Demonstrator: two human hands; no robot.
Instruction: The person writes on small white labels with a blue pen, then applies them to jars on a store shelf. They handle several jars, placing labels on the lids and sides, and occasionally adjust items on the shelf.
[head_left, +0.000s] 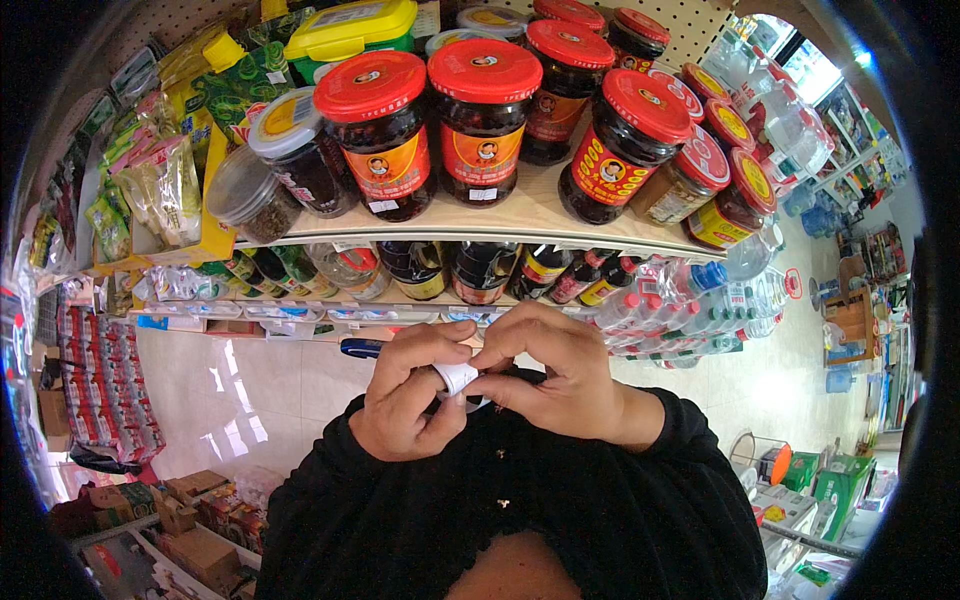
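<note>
Close in front of my chest, my left hand (415, 394) holds a small white paper label strip (455, 376), curled between its fingers. A dark blue pen or similar slim tool (361, 347) sticks out beside that hand; how it is held is hidden. My right hand (547, 375) pinches the other side of the strip with thumb and forefinger. Beyond both hands, red-lidded glass jars of dark sauce (484, 124) stand on a wooden shelf (510, 221). Two jars at the front bear small white stickers. A grey-lidded jar (304, 150) leans beside them.
A clear plastic tub (251, 191) and a yellow carton of bagged goods (214, 217) are at the shelf's left. Sauce bottles (484, 274) line the shelf below. Plastic drink bottles (682, 315) stand at the right, cardboard boxes (202, 559) at lower left.
</note>
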